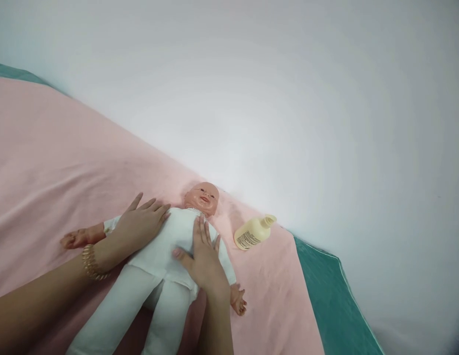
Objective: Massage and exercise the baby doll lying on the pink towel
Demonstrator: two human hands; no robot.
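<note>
Head view, doll [165, 246] face-up — beneath both hands [206, 260]

The left grip [142, 227] and right grip [207, 261] are both bare human hands, slim in the palm, with slender fingers [203, 232] that narrow smoothly to rounded tips. Around the left wrist [109, 250] goes a bracelet [89, 261], a single golden-tan loop with a slight sheen. It is made of many plump, rounded segments set closely side by side, giving it a ridged surface and a scalloped edge; whether they are beads or turns of a coil cannot be told. The right wrist [216, 288] is bare. The left forearm [40, 301] is uncovered as far as it shows, smooth and gently widening; the right forearm [218, 328] is uncovered too.
</note>
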